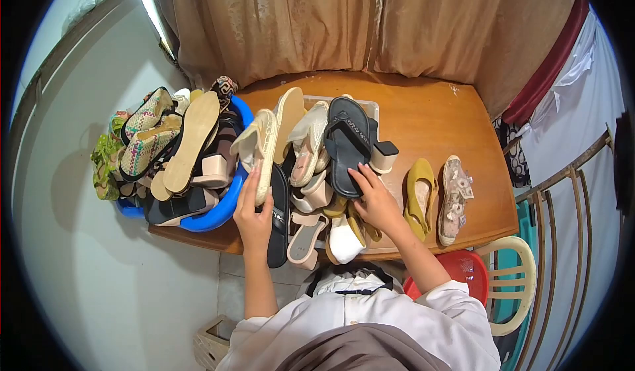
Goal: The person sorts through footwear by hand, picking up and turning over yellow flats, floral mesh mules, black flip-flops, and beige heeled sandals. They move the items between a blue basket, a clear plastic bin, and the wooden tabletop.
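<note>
At table (430, 119), left hand (253, 217) holds one espadrille (259, 147), right hand (377, 203) one sandal (346, 139).

A black sandal (346, 144), mustard-yellow flat (419, 197), cream woven shoe (260, 147), blue tub (221, 213) and orange-brown wooden table (430, 116).

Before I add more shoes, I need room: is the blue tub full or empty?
Full: shoes are heaped above the rim of the blue tub, some hanging over its left side.
</note>
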### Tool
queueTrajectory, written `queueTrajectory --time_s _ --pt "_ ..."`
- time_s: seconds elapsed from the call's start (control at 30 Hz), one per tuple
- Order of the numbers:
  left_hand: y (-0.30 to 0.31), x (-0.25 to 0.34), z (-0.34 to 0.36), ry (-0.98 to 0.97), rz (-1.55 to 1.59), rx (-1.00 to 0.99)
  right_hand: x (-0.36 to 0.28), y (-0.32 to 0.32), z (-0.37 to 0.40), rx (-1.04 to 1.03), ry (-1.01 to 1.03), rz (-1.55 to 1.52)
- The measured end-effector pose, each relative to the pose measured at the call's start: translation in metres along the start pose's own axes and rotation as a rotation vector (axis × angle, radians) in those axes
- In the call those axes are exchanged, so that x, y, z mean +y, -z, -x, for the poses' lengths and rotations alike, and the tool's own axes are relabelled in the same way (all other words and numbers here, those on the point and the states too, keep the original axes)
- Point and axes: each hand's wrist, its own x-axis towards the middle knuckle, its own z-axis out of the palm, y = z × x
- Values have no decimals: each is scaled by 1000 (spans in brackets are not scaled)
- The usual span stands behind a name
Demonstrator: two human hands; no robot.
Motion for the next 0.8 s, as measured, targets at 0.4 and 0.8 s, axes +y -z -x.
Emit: queueTrajectory --time_s 0.4,0.8 --pt "-17 -50 34 -23 -160 -324 1 20 -23 377 112 -90" --pt "-44 -8 -26 -119 43 -357 -23 59 1 745 58 -148"
